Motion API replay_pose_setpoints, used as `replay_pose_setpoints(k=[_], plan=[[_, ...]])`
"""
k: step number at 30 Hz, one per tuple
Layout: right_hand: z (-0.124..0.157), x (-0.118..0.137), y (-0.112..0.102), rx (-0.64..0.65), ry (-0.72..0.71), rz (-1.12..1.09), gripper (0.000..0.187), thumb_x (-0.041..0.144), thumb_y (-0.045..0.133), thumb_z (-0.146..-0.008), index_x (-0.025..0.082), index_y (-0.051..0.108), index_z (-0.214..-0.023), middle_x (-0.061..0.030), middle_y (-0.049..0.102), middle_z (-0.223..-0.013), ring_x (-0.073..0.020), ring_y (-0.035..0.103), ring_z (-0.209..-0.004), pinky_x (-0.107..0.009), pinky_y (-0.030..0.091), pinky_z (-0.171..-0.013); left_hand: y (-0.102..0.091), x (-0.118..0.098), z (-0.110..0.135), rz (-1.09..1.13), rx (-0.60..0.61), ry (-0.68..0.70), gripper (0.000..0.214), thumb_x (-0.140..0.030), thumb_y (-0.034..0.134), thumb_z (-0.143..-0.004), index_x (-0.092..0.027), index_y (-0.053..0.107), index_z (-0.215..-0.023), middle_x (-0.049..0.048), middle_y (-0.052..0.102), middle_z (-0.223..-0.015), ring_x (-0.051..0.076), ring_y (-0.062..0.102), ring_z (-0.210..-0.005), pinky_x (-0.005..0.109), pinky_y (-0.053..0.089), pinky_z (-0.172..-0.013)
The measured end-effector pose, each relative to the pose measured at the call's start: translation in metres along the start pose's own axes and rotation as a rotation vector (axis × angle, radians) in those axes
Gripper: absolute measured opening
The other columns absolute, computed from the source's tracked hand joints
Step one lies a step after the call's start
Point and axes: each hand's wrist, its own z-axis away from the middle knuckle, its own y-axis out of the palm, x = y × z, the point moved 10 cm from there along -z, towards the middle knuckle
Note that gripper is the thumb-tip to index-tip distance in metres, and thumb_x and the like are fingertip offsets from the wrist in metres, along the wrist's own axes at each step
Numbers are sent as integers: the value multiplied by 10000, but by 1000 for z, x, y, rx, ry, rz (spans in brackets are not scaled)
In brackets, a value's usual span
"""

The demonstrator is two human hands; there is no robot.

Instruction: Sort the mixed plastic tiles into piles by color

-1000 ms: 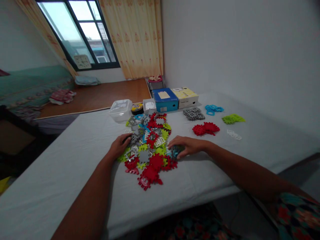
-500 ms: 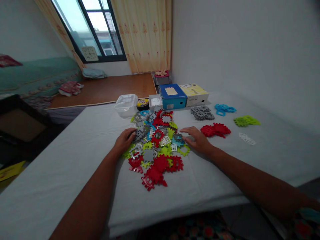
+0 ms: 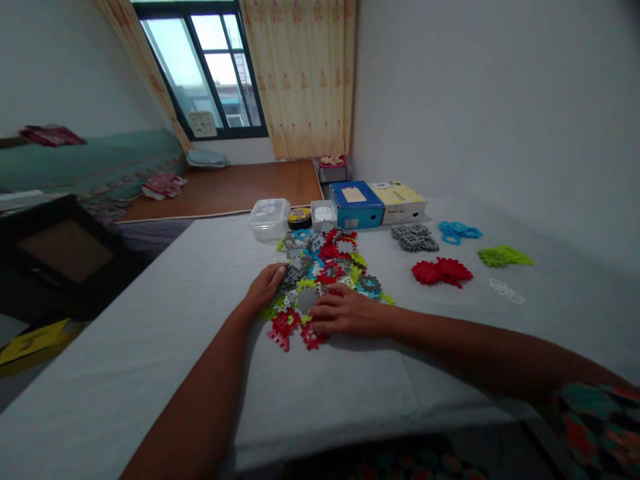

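Left hand [image 3: 267,288] and right hand [image 3: 351,312] seemed mid-sifting the pile [image 3: 325,267]; I couldn't tell their grip; pinching seemed needed next.

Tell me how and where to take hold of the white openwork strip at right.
Pinch the white openwork strip by its long edges near the middle, probably best from above and the near side: it lies flat and narrow on the tablecloth, with the lime-green pile just beyond it. One piece or several, I cannot tell.

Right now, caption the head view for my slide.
Left grip and right grip at a mixed-colour heap of toothed pieces, single-colour piles to the right.
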Motion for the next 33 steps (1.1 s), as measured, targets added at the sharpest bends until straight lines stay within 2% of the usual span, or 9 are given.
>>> replay_pose_setpoints(k=[2, 8, 12, 17, 20, 23, 26, 28, 33], plan=[[3, -34, 2, -29, 102, -18, 258, 220, 478, -975, 271, 613, -1189, -38, 629, -1287, -214, 509, -1187, -444, 302, -1036, 0, -1, 0, 15, -7, 6, 626, -614, 293, -931, -163, 653, -1172, 120, 660, -1228, 249, 581, -1173, 421, 423, -1061], [10, -148, 9, -194, 558, -200, 309, 340, 530, -946, 210, 635, -1206, -95, 672, -1181, -234, 543, -1128, -394, 410, -956, 0, -3, -3, 17, -22, 25, 642, -610, 284, -933, -146, 655, -1175, 127, 645, -1245, 243, 556, -1202, 411, 385, -1094], [26, -192, -1, -260, 768, -307, 384, 396, 430, -973, 196, 620, -1241, -105, 653, -1222, -244, 539, -1162, -425, 396, -1007, -9, -2, -1, 63, -71, -18, 631, -592, 281, -937, -144, 648, -1187, 131, 644, -1245, 240, 562, -1198, 411, 390, -1084], [81, -191, -33, -410, 897, -486, 412, 421, 335, -994, 213, 609, -1220, -59, 668, -1196, -197, 616, -1071, -365, 456, -963, -17, 0, 2, 125, -107, -80, 649, -621, 283, -921, -155, 665, -1160, 128, 663, -1235, 255, 569, -1198, 426, 380, -1082], [116, -176, -29, -319, 983, -454, 325, 344, 446, -950, 217, 614, -1197, -58, 689, -1144, -184, 666, -923, -341, 502, -866, -17, 4, 2, 133, -87, -125, 700, -654, 274, -903, -142, 664, -1178, 128, 661, -1251, 265, 569, -1198, 426, 378, -1080], [139, -163, -13, -204, 1047, -355, 272, 294, 523, -906, 207, 657, -1127, -86, 699, -1118, -208, 671, -916, -353, 501, -865, -18, 11, 3, 125, -84, -186, 732, -676, 281, -889, -130, 663, -1194, 128, 659, -1260, 272, 572, -1193, 427, 382, -1073], [150, -158, 8, -187, 1091, -411, 268, 320, 567, -894, 192, 668, -1107, -106, 712, -1072, -223, 673, -887, -365, 517, -827, -21, 16, 5, 134, -106, -224, 737, -677, 309, -881, -111, 671, -1186, 141, 669, -1243, 281, 586, -1178, 442, 387, -1068], [148, -155, 19, -216, 1057, -532, 317, 324, 633, -854, 190, 655, -1141, -100, 714, -1067, -208, 671, -849, -351, 527, -793, -22, 19, 6, 142, -123, -247, 732, -675, 324, -876, -108, 680, -1173, 145, 679, -1225, 283, 595, -1167, 447, 399, -1056], [136, -147, 25, -284, 928, -727, 389, 253, 683, -785, 179, 657, -1166, -82, 710, -1076, -180, 648, -829, -325, 519, -768, -19, 21, 2, 64, -100, -269, 667, -701, 400, -811, -174, 734, -1045, 91, 733, -1117, 268, 635, -1092, 412, 447, -1007]])
